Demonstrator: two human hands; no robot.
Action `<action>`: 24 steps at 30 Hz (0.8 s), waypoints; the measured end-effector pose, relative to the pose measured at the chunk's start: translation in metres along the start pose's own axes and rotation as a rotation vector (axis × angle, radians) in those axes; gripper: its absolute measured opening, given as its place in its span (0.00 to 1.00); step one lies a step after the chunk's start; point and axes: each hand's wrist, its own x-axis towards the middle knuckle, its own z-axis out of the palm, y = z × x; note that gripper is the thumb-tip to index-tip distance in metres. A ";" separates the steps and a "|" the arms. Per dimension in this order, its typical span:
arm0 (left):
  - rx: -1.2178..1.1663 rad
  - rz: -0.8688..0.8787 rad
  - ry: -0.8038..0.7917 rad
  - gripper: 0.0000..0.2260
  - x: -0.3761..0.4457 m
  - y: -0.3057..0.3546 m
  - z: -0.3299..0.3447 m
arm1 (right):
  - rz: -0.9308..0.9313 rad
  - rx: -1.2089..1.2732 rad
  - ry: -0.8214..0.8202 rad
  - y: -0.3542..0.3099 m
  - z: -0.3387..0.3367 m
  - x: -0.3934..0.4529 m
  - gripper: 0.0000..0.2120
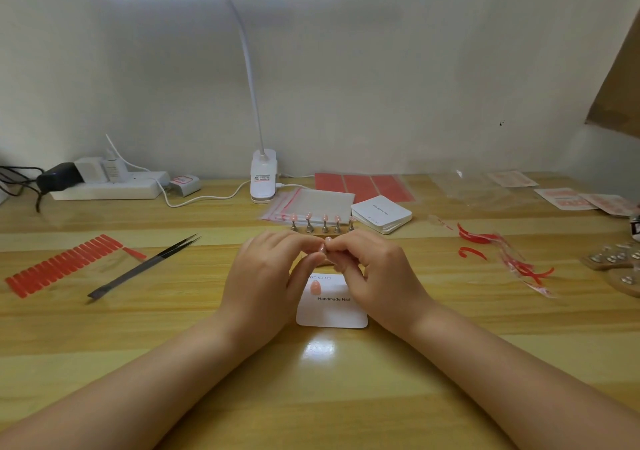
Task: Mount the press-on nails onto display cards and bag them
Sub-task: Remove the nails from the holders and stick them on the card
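Head view: both hands meet just above the display card point(331, 311). The left hand point(266, 273) and right hand point(374, 269) curl their fingertips together on a small press-on nail point(322, 248), likely readying it for sticking. One nail point(315, 287) already sits on the card; more wait on stands point(323, 224) just behind.

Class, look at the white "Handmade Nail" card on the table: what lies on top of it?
One pink nail sits on the card, upper left. Both hands hover above and hide its upper right part.
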 end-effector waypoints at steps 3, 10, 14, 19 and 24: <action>-0.040 -0.037 0.007 0.13 0.000 0.000 0.000 | 0.022 -0.010 0.004 -0.001 0.000 0.000 0.04; -0.100 -0.069 0.015 0.15 0.000 0.001 0.000 | 0.087 0.054 0.016 -0.005 0.001 -0.001 0.04; -0.100 -0.070 0.021 0.13 0.000 0.001 0.000 | 0.146 0.112 0.018 -0.006 0.001 -0.001 0.04; -0.167 -0.134 0.095 0.07 0.000 0.000 0.000 | 0.246 0.171 0.021 -0.007 0.001 -0.002 0.05; -0.235 -0.241 0.083 0.06 0.002 -0.002 -0.001 | 0.364 0.206 0.053 -0.002 -0.004 0.000 0.03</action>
